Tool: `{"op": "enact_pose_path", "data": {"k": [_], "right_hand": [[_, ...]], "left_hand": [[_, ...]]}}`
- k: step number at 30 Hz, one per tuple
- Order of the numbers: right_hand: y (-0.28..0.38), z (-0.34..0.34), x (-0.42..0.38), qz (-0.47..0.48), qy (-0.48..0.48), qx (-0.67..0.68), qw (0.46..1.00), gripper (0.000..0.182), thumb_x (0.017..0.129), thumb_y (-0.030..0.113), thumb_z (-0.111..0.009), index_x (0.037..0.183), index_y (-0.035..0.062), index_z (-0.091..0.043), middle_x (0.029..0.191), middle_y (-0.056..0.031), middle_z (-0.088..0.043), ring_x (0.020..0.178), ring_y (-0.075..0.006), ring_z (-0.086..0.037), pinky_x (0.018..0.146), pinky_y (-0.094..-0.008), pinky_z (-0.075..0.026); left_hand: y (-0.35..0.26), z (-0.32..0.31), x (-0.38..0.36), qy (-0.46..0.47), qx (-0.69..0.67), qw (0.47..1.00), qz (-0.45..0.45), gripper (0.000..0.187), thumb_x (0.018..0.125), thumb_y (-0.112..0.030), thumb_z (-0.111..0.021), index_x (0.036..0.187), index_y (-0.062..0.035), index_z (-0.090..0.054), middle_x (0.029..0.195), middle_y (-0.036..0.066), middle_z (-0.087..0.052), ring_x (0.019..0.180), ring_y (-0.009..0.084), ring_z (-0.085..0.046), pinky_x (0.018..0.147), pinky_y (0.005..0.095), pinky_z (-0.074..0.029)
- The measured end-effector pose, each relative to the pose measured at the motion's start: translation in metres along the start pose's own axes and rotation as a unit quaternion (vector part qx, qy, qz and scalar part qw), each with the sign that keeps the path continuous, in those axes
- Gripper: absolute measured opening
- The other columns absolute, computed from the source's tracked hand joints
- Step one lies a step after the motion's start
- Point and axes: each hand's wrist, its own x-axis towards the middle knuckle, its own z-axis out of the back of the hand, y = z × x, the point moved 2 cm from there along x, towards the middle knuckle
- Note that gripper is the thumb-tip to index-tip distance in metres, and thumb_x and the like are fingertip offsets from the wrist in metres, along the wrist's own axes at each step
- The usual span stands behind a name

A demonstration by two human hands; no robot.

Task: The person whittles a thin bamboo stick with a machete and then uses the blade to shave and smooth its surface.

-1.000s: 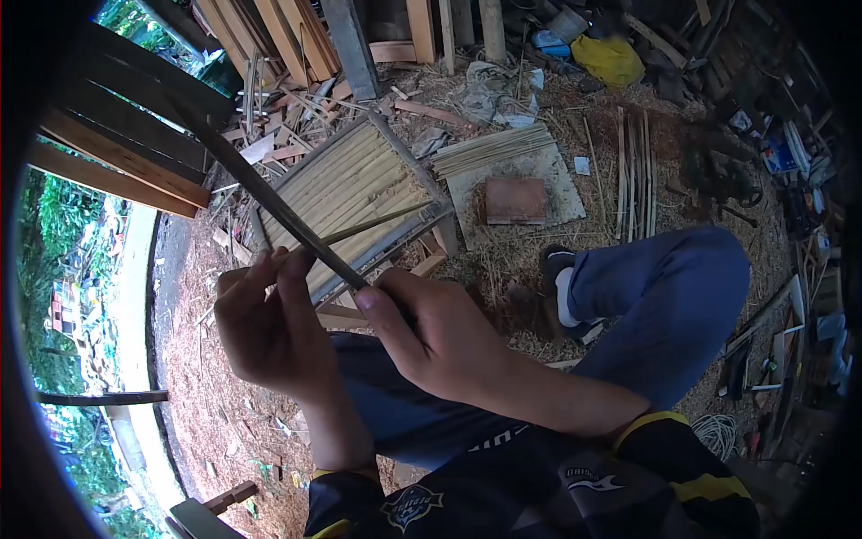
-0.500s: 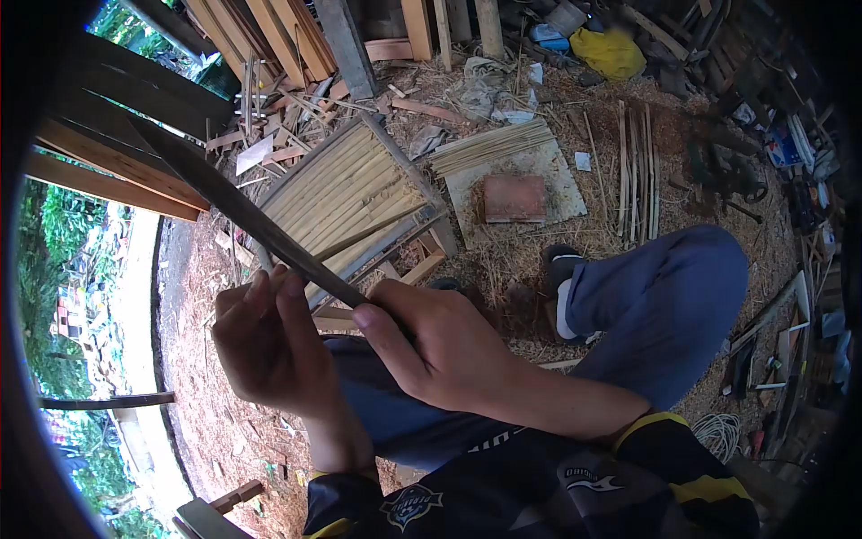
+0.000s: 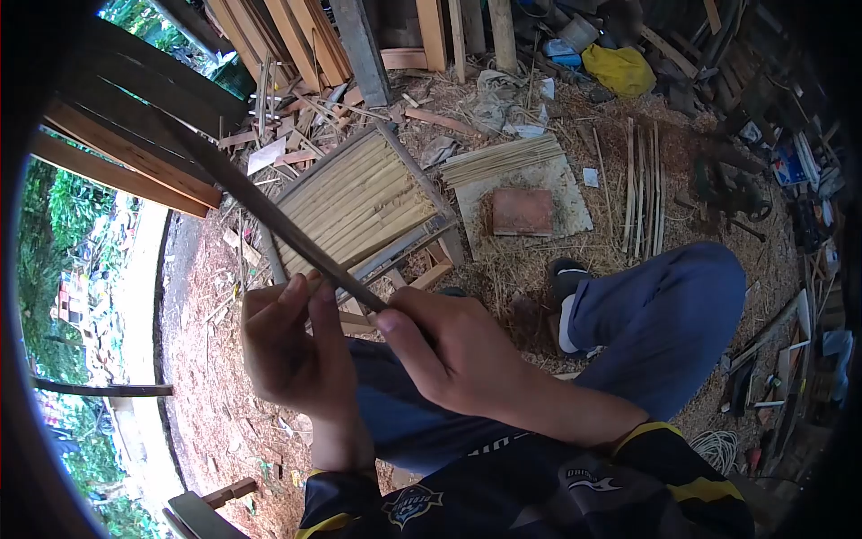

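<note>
My right hand (image 3: 467, 346) is wrapped round the near end of a long, dark machete (image 3: 260, 207). Its blade slants up to the left, and the pointed tip blends into the dark boards behind. My left hand (image 3: 296, 350) is closed in a pinch just under the blade, close to my right hand. A small pale piece, which looks like a thin bamboo strip (image 3: 313, 275), shows at its fingertips; the rest of it is hidden. Below and beyond the blade lies a wooden frame (image 3: 409, 162) filled with split bamboo (image 3: 350, 198).
A reddish block (image 3: 523, 212) rests on a pale board (image 3: 566, 180) beside a bundle of thin bamboo sticks (image 3: 503, 159). More strips (image 3: 642, 189) lie to the right. Planks (image 3: 305, 40) lean at the back. Shavings cover the ground around my bent leg (image 3: 664, 296).
Both hands and the machete sit slightly farther right and lower in view. My left fingertips have come nearer the right hand along the blade. The background has shifted a little with my head.
</note>
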Motion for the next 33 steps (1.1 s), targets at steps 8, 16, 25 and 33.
{"op": "enact_pose_path", "data": {"k": [8,16,25,33], "right_hand": [[0.004,0.006,-0.001,-0.025,0.008,0.012,1.000,0.031,0.107,0.023,-0.052,0.086,0.0004,-0.057,0.064,-0.0159,-0.054,0.057,-0.0341,-0.059,0.056,-0.0428,-0.044],[-0.006,0.012,0.000,-0.010,0.003,-0.002,1.000,0.032,0.107,0.024,-0.052,0.086,0.0005,-0.058,0.064,-0.0155,-0.053,0.053,-0.0308,-0.053,0.055,-0.0412,-0.042],[-0.007,0.019,0.000,-0.018,0.008,-0.027,0.999,0.034,0.106,0.027,-0.053,0.088,-0.0011,-0.062,0.069,-0.0245,-0.060,0.067,-0.0460,-0.063,0.060,-0.0510,-0.046],[-0.026,0.020,0.000,-0.032,0.012,-0.023,0.999,0.032,0.107,0.025,-0.053,0.089,0.0000,-0.062,0.063,-0.0155,-0.054,0.055,-0.0291,-0.058,0.056,-0.0411,-0.044]], "left_hand": [[-0.002,-0.003,-0.001,0.005,-0.001,1.000,-0.002,0.024,0.089,0.019,-0.066,0.109,0.0079,-0.060,0.098,0.017,-0.062,0.090,0.0220,-0.071,0.076,0.0295,-0.064],[-0.005,-0.008,0.002,0.016,0.021,0.999,-0.024,0.024,0.088,0.018,-0.067,0.108,0.0073,-0.061,0.098,0.017,-0.062,0.089,0.0213,-0.071,0.075,0.0283,-0.063],[-0.004,-0.009,0.002,0.014,0.031,0.999,-0.021,0.024,0.089,0.017,-0.067,0.109,0.0069,-0.060,0.099,0.018,-0.061,0.086,0.0216,-0.070,0.074,0.0285,-0.063],[-0.001,-0.012,0.003,0.002,0.019,1.000,-0.018,0.022,0.089,0.016,-0.068,0.108,0.0070,-0.059,0.099,0.018,-0.061,0.086,0.0222,-0.070,0.074,0.0294,-0.064]]}}
